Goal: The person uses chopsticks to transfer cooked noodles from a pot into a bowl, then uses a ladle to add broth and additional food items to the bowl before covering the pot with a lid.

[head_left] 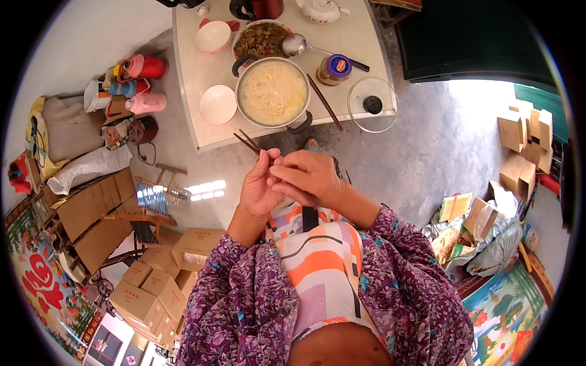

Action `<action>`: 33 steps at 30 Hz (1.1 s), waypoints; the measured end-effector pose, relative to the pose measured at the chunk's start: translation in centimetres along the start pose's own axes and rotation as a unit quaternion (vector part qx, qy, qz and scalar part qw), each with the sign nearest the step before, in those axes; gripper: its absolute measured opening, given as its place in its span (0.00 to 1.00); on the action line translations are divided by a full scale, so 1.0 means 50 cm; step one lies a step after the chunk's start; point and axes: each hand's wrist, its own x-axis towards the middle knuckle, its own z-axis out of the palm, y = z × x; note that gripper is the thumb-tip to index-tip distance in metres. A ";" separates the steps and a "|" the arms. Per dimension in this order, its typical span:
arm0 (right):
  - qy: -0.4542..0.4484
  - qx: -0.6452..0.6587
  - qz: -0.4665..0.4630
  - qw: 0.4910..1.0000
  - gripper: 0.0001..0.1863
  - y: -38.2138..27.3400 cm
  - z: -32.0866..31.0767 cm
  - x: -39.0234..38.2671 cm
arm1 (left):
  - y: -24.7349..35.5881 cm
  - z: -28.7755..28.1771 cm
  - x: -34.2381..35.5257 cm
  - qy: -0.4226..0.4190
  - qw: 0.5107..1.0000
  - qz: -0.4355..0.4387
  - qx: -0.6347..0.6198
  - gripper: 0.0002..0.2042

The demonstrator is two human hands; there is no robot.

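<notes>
My left hand (259,192) is closed on a pair of dark chopsticks (245,140), their ends pointing up and left. My right hand (308,179) overlaps it with curled fingers; what they grip is hidden. Both hands are just below the table (194,131). A two-handled pot of pale noodles (271,91) stands near its front, beside an empty white bowl (217,105), more chopsticks (325,102), a jar with purple lid (334,68) and a glass lid (371,105). Behind are a dish of brown food (259,41) with a ladle (295,44), another bowl (213,36) and a teapot (320,11).
Flasks (146,102) stand along the left wall, with a folding chair (155,204) and stacked cartons (146,293) below. At the right are a dark green cabinet (458,43), more boxes (519,134) and a heap of bags (494,250).
</notes>
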 end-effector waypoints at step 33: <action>0.272 0.052 0.568 0.775 0.09 0.302 0.197 0.027 | 0.330 -0.471 -0.682 0.613 0.658 0.025 0.436 0.17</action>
